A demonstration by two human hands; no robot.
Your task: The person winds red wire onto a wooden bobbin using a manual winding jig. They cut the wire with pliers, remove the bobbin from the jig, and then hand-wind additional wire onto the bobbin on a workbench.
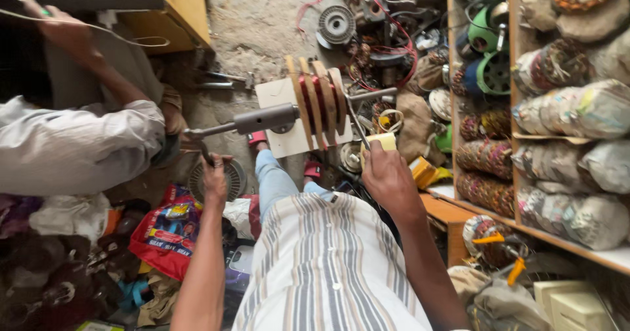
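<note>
Coil winder [315, 104] over dusty concrete floor [262, 22]: left hand [214, 173] grips its crank [203, 148], right hand [387, 173] pinches tape roll [380, 140].

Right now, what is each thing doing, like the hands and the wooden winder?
Left hand: closed on the metal crank handle.
Right hand: gripping a pale yellow pad.
Wooden-disc winding former: mounted on a grey shaft, red wire in its grooves.
Another person's hand: holding a thin cord.
</note>
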